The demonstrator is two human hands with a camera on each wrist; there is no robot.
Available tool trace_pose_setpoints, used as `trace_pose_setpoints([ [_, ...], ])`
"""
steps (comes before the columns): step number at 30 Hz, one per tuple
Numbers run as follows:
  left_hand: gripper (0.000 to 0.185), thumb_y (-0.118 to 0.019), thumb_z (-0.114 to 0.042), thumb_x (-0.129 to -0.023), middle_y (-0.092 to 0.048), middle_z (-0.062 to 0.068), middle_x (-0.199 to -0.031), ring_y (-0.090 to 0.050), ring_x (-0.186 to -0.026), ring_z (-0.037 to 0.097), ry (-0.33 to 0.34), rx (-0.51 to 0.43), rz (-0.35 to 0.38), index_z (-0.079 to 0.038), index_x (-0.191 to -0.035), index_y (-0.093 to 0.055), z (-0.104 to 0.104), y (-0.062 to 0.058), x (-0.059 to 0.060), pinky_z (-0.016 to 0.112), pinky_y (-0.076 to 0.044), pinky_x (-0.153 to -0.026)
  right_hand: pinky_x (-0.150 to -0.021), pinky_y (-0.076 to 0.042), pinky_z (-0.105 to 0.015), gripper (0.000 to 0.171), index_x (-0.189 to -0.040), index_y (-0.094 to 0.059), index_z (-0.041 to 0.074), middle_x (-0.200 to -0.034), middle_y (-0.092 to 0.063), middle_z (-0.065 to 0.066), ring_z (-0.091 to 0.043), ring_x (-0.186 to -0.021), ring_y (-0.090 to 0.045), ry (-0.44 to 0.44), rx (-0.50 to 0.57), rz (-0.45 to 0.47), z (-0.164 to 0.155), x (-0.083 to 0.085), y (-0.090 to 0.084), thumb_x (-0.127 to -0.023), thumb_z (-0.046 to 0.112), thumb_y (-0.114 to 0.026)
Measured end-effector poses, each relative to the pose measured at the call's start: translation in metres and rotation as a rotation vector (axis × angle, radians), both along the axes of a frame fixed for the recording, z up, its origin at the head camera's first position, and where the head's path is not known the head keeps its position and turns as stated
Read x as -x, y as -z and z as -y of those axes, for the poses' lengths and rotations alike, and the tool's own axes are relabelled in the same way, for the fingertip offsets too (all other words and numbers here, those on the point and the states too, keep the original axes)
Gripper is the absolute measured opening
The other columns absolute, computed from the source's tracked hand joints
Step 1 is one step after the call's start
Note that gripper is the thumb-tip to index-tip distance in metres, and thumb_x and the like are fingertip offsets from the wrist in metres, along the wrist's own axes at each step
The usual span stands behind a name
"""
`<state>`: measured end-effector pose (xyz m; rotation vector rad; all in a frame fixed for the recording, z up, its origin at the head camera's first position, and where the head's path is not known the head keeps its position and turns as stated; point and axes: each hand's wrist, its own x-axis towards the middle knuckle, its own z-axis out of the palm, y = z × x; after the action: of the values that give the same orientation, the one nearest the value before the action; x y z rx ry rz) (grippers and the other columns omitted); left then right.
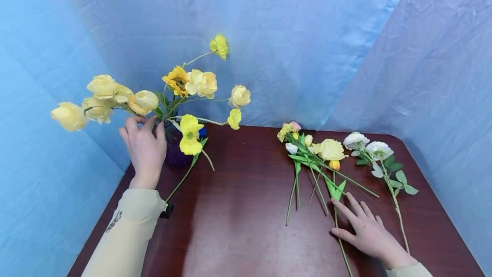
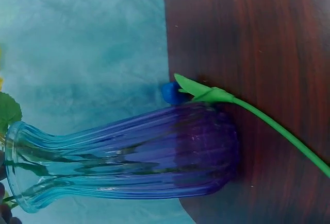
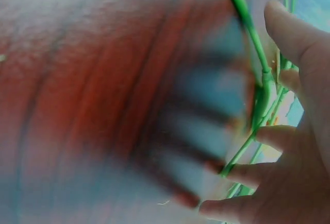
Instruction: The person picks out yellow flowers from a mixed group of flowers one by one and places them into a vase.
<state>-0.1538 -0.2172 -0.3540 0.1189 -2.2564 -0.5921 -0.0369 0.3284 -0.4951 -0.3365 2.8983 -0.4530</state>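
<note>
A ribbed blue-purple glass vase (image 2: pixel 154 152) stands upright at the table's left, holding pale yellow flowers (image 1: pixel 103 86), a sunflower (image 1: pixel 177 81) and yellow poppies (image 1: pixel 190 134). My left hand (image 1: pixel 145 148) is at the vase mouth with bent fingers, pinching a pale yellow flower stem; the grip itself is partly hidden. On the right, my right hand (image 1: pixel 363 230) spreads its fingers low over the table beside the stem of an orange-yellow tulip (image 1: pixel 335 165). Whether its fingertips touch that stem or the table I cannot tell.
A blue tulip (image 2: pixel 174 93) with a green stem lies by the vase base. Several loose flowers, including a white tulip (image 1: pixel 291 148) and a large pale yellow bloom (image 1: pixel 331 149), lie in a pile mid-right. A white flower branch (image 1: pixel 396 200) lies farther right. Blue cloth (image 1: pixel 269 46) surrounds the table.
</note>
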Motion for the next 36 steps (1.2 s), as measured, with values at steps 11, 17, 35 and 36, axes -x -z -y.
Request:
trace_pose_setpoints([
  [11,0.029,-0.063,-0.006,-0.097,-0.045,0.026,-0.125,-0.041,-0.113,0.045,0.057,-0.14,0.014,0.003,-0.124,-0.055,-0.006,0.03,-0.019,0.055,-0.036,-0.094,-0.092,-0.042,-0.068,0.06,-0.139,-0.054,-0.003,-0.132,-0.056,-0.031,-0.054,-0.116,-0.052,0.051,0.039,-0.482,-0.016,0.024,-0.014,-0.086,0.01,-0.079],
  [17,0.026,-0.064,-0.007,-0.092,-0.054,0.024,-0.117,-0.045,-0.105,0.047,0.164,-0.001,0.069,0.001,-0.116,-0.062,-0.019,0.053,-0.031,0.054,-0.037,-0.091,-0.097,-0.035,-0.075,0.062,-0.146,-0.043,-0.01,-0.136,-0.049,-0.038,-0.061,-0.121,-0.043,0.145,-0.032,-0.315,-0.028,0.038,-0.01,-0.093,0.008,-0.07],
  [35,0.063,-0.074,-0.047,-0.092,-0.051,0.012,-0.149,-0.043,-0.138,0.047,0.509,0.437,0.712,-0.016,-0.144,-0.059,-0.055,0.102,-0.067,0.063,-0.04,-0.107,-0.064,-0.048,-0.057,0.014,-0.102,-0.069,-0.003,-0.086,-0.061,-0.016,-0.036,-0.074,-0.058,0.118,-0.083,-0.3,-0.025,0.053,-0.005,-0.09,0.003,-0.072],
  [36,0.068,-0.074,-0.051,-0.09,-0.048,0.012,-0.153,-0.04,-0.141,0.049,0.516,0.447,0.744,-0.018,-0.147,-0.056,-0.055,0.104,-0.069,0.064,-0.038,-0.109,-0.064,-0.048,-0.058,0.011,-0.1,-0.068,-0.003,-0.085,-0.061,-0.015,-0.036,-0.073,-0.058,0.125,-0.08,-0.283,-0.025,0.054,-0.005,-0.091,0.003,-0.071],
])
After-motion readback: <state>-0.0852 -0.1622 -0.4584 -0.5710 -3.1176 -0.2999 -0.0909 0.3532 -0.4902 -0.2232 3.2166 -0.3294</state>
